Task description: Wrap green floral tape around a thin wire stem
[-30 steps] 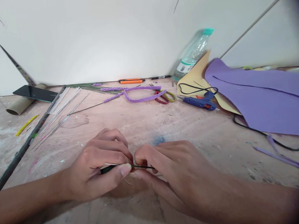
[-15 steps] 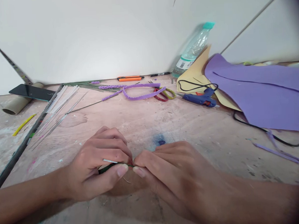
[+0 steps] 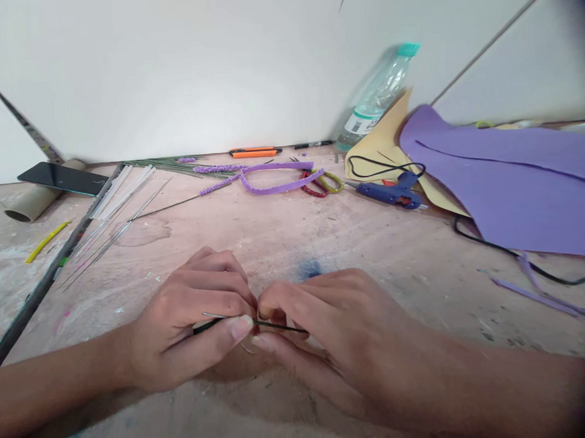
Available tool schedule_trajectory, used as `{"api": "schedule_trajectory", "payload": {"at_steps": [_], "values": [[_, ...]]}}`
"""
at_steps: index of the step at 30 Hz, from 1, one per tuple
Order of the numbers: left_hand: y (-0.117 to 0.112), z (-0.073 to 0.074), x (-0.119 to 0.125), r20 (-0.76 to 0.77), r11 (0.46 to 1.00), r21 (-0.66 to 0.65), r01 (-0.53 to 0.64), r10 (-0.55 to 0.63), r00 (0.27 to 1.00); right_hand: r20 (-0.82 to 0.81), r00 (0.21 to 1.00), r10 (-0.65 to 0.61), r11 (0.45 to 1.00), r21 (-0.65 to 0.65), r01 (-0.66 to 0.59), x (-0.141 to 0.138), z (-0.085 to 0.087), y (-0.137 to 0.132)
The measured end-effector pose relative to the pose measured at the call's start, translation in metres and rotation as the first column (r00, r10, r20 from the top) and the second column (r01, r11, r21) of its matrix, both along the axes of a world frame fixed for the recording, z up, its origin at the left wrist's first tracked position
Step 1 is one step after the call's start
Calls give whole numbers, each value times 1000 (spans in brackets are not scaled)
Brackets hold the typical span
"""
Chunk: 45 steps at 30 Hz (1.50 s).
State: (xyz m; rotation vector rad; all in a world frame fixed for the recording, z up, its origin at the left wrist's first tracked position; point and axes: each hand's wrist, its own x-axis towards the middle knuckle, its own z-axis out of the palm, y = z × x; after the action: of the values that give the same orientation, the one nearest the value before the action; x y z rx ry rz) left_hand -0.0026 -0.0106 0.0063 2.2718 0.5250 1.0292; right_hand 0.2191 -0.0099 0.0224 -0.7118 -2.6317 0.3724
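Note:
My left hand (image 3: 195, 329) and my right hand (image 3: 328, 335) meet low over the wooden table (image 3: 284, 245), fingertips almost touching. Between them runs a thin dark wire (image 3: 278, 325), pinched by the thumb and fingers of each hand. A short bare metal end shows above my left thumb. The wire's far parts are hidden inside both hands.
At the back lie purple foam strips (image 3: 278, 179), scissors (image 3: 323, 185), a blue glue gun (image 3: 392, 193) with a black cord, an orange cutter (image 3: 254, 153) and a water bottle (image 3: 377, 97). Purple foam sheet (image 3: 511, 181) covers the right. Thin wires (image 3: 116, 222), a phone (image 3: 62, 180) and a cardboard tube sit left.
My right hand has slid a little to the right along the wire, so more dark wire shows between the hands than half a second ago.

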Motion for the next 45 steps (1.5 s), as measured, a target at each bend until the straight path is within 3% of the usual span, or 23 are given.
{"api": "schedule_trajectory", "payload": {"at_steps": [9,24,33,45], "values": [[-3,1,2,2,1000,-2,7,-7,1000,-107,994,24,998,-62,-30,0,-3,-5],[-7,0,3,57,999,-32,42,-40,998,-145,989,33,991,-124,-51,-3,-2,-10],[-6,-1,4,-4,998,-50,-26,26,1000,-69,997,-16,989,146,26,0,1,-2],[-5,0,4,9,996,-86,26,-26,1000,-71,997,23,987,160,-11,-1,-7,-6]]}}
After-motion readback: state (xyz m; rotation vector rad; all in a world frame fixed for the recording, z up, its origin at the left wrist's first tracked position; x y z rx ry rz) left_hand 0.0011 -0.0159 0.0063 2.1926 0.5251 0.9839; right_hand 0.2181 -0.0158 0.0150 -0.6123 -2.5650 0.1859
